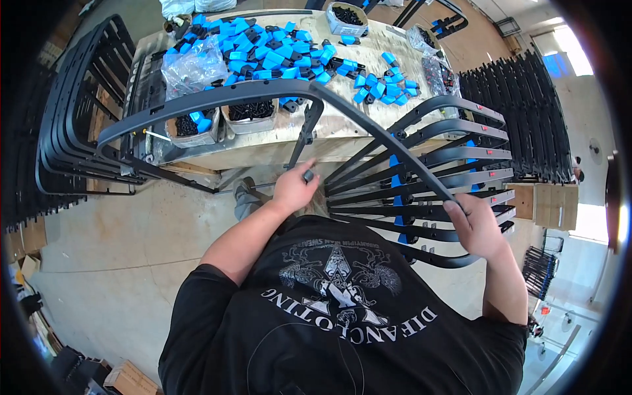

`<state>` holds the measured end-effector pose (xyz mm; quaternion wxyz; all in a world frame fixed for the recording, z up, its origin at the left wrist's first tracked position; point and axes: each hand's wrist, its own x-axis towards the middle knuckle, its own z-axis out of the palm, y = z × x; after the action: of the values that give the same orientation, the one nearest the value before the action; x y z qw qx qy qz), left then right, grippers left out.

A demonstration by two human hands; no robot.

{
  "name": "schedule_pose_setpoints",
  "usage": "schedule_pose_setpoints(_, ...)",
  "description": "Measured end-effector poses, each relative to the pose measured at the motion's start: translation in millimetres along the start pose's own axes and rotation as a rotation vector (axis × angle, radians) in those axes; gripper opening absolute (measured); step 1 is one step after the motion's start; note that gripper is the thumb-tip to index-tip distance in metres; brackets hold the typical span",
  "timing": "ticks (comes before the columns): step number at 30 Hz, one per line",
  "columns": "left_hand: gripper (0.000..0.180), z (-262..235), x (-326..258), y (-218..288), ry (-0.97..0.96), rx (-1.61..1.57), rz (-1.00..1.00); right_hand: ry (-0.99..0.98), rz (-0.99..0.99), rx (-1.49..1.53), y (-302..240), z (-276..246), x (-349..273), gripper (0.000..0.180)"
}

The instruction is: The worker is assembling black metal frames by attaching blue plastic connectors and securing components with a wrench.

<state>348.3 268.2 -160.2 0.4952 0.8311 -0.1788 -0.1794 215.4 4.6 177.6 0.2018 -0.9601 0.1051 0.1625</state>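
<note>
My right hand (475, 225) is wrapped round the end of a long black metal tube frame (388, 141). The frame slants up to the table's front edge, bends there and arches away to the left. Below that bend a dark perforated bar (305, 131) slopes down toward my left hand (296, 189). Between thumb and forefinger of the left hand sits a small dark piece (308, 176); its kind is too small to make out. Beyond the frame, a wooden table (345, 122) bears a heap of blue and black plastic parts (263, 49).
Several bent black frames with blue pieces (396, 178) are lined up at my right. More black frames (72, 125) stand at the left, and a tall stack (517, 115) at the far right. Boxes of black small parts (250, 118) and a plastic bag (194, 69) lie on the table.
</note>
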Motion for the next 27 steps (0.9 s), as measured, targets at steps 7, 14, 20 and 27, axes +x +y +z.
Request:
schedule_pose_setpoints(7, 0.034, 4, -23, -26, 0.021, 0.003, -0.132, -0.154, 0.327, 1.104, 27, 78, -40, 0.042)
schedule_pose_setpoints(14, 0.025, -57, -65, -49, 0.088, -0.263, -0.466, -0.193, 0.451, 1.641, 42, 128, -31, 0.020)
schedule_pose_setpoints(20, 0.021, -92, -76, -75, 0.210, -0.319, -0.539, -0.114, 0.314, 1.671, 38, 148, 5, 0.017)
schedule_pose_setpoints(27, 0.017, -122, -53, -65, 0.115, -0.165, -0.479, 0.581, 0.384, 1.234, 30, 210, 168, 0.029)
